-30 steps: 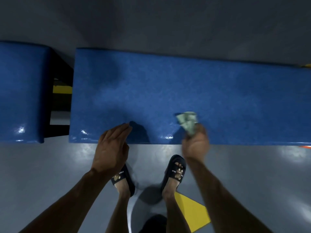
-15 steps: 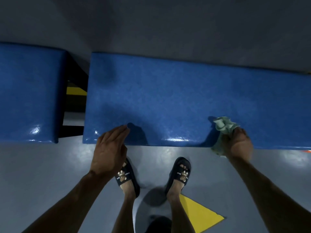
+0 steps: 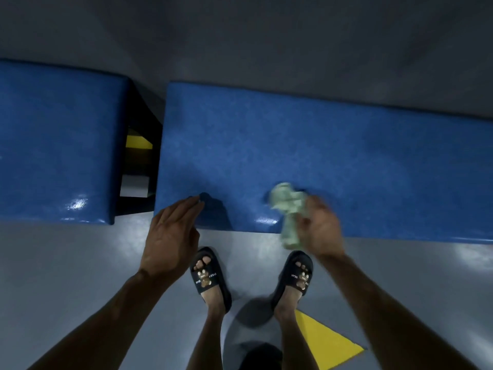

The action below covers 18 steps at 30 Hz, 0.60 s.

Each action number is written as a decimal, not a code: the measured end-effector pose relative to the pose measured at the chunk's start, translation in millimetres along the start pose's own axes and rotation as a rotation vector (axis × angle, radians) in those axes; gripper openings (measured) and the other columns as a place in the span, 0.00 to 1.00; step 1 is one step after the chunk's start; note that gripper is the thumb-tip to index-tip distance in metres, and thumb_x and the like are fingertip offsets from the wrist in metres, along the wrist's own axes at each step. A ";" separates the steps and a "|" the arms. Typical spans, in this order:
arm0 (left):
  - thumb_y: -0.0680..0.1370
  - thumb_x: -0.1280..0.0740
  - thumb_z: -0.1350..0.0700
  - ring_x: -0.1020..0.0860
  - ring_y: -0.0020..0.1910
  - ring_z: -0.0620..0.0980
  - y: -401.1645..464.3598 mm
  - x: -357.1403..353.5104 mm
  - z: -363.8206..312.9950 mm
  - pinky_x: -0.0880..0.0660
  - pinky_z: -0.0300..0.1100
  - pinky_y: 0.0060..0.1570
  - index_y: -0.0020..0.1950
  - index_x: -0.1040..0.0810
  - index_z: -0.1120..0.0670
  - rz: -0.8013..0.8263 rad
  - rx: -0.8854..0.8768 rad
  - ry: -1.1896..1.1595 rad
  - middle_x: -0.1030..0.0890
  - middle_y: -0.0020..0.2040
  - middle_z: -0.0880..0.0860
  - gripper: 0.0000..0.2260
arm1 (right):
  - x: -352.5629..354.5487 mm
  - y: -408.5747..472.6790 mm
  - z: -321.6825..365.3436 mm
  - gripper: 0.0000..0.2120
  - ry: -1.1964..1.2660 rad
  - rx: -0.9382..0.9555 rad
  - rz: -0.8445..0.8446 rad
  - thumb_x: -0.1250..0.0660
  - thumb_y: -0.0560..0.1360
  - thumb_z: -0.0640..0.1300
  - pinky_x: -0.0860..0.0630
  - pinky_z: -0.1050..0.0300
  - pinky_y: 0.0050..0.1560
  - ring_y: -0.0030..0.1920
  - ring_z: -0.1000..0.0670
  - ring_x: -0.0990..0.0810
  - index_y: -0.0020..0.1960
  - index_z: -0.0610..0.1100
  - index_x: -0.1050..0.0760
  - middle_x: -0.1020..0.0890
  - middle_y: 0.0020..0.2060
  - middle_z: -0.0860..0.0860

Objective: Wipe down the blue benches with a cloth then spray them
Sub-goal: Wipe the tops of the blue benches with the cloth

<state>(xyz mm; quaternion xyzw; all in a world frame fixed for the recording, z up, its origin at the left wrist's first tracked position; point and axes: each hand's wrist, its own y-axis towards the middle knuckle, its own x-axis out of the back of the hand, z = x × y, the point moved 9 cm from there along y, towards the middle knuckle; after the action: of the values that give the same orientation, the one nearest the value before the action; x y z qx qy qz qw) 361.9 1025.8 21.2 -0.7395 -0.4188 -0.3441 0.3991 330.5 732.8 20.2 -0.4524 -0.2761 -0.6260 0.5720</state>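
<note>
A long blue bench runs across the middle and right of the view. A second blue bench stands to its left, separated by a dark gap. My right hand grips a crumpled pale green cloth pressed on the near edge of the long bench; part of the cloth hangs over the front edge. My left hand rests with flat fingers on the same front edge, near the bench's left end, holding nothing.
Grey floor lies in front of the benches, with a yellow triangle marking near my right foot. My feet in black slides stand close to the bench. A yellow and black frame shows in the gap. A grey wall lies behind.
My right hand has swept the cloth back to the left along the bench's near edge, after going right. The left hand stays on the edge. The view has shifted so the benches sit further right.
</note>
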 end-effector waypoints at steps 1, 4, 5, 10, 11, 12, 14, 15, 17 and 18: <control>0.75 0.43 0.55 0.31 0.71 0.53 -0.3 1.5 3.2 0.36 0.54 0.70 0.71 0.28 0.53 -0.002 -0.003 0.008 0.27 0.71 0.52 0.24 | 18.0 1.4 -35.3 0.19 -0.002 -0.098 -0.053 0.42 0.73 0.54 0.25 0.55 0.43 0.44 0.41 0.18 0.51 0.43 0.22 0.18 0.45 0.42; 0.76 0.43 0.54 0.32 0.71 0.52 -0.2 1.9 13.6 0.40 0.50 0.70 0.71 0.28 0.53 0.000 -0.008 0.026 0.28 0.72 0.52 0.24 | 51.0 -7.6 -110.0 0.21 -0.032 -0.410 -0.149 0.42 0.68 0.58 0.23 0.49 0.44 0.44 0.37 0.19 0.46 0.41 0.24 0.20 0.44 0.40; 0.75 0.43 0.54 0.32 0.72 0.53 -0.2 1.0 16.9 0.40 0.50 0.70 0.72 0.29 0.53 0.002 -0.006 0.021 0.28 0.72 0.52 0.24 | 51.3 -11.7 -111.9 0.22 -0.045 -0.465 -0.181 0.42 0.68 0.58 0.24 0.48 0.44 0.45 0.36 0.20 0.48 0.41 0.24 0.20 0.45 0.39; 0.75 0.41 0.56 0.31 0.71 0.53 -6.3 -1.1 24.3 0.34 0.55 0.69 0.72 0.29 0.54 0.008 -0.013 -0.030 0.28 0.72 0.52 0.24 | -19.3 -15.0 -4.3 0.26 0.060 -0.474 -0.259 0.46 0.70 0.51 0.27 0.51 0.46 0.49 0.38 0.21 0.62 0.40 0.24 0.22 0.52 0.40; 0.75 0.41 0.56 0.31 0.71 0.52 -7.1 -0.6 26.3 0.33 0.55 0.69 0.72 0.29 0.53 0.007 -0.015 -0.039 0.28 0.72 0.52 0.24 | -37.9 -12.3 26.3 0.25 0.079 -0.455 -0.220 0.45 0.71 0.48 0.27 0.53 0.46 0.49 0.39 0.22 0.63 0.40 0.25 0.23 0.54 0.40; 0.75 0.42 0.56 0.32 0.71 0.52 -7.3 0.3 29.2 0.33 0.54 0.69 0.72 0.29 0.53 0.004 -0.014 -0.043 0.29 0.73 0.51 0.24 | -53.7 -9.6 57.0 0.23 0.102 -0.429 -0.182 0.44 0.71 0.46 0.29 0.56 0.46 0.49 0.41 0.22 0.63 0.40 0.25 0.23 0.54 0.41; 0.75 0.42 0.56 0.31 0.71 0.52 -7.2 2.6 35.5 0.33 0.54 0.69 0.73 0.30 0.53 0.000 -0.006 -0.044 0.29 0.73 0.51 0.24 | -73.8 -8.0 105.2 0.24 0.128 -0.348 -0.105 0.44 0.68 0.44 0.28 0.55 0.45 0.46 0.42 0.23 0.61 0.41 0.25 0.24 0.51 0.43; 0.75 0.41 0.56 0.31 0.71 0.52 -7.3 3.5 38.9 0.33 0.54 0.69 0.73 0.30 0.53 0.000 0.001 -0.045 0.29 0.73 0.51 0.24 | -77.7 -5.5 118.4 0.24 0.128 -0.286 -0.051 0.45 0.67 0.45 0.26 0.53 0.45 0.45 0.41 0.23 0.60 0.41 0.25 0.24 0.51 0.43; 0.75 0.42 0.56 0.31 0.71 0.52 -7.5 5.5 44.9 0.32 0.53 0.68 0.73 0.30 0.53 -0.002 0.004 -0.046 0.29 0.73 0.51 0.25 | -76.4 0.7 120.5 0.23 0.092 -0.104 0.037 0.45 0.69 0.46 0.22 0.50 0.46 0.45 0.39 0.22 0.59 0.41 0.24 0.23 0.51 0.42; 0.75 0.42 0.56 0.31 0.71 0.52 -7.6 6.5 47.2 0.32 0.53 0.68 0.73 0.30 0.53 -0.003 0.000 -0.043 0.29 0.73 0.50 0.25 | -69.6 3.1 114.8 0.22 0.058 0.001 0.063 0.45 0.71 0.48 0.21 0.50 0.47 0.46 0.38 0.21 0.60 0.41 0.24 0.22 0.52 0.42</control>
<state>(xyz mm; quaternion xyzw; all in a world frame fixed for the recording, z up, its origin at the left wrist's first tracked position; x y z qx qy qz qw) 366.0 1072.0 8.0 -0.7461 -0.4286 -0.3288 0.3893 357.8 863.7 8.6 -0.4421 -0.2454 -0.6206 0.5994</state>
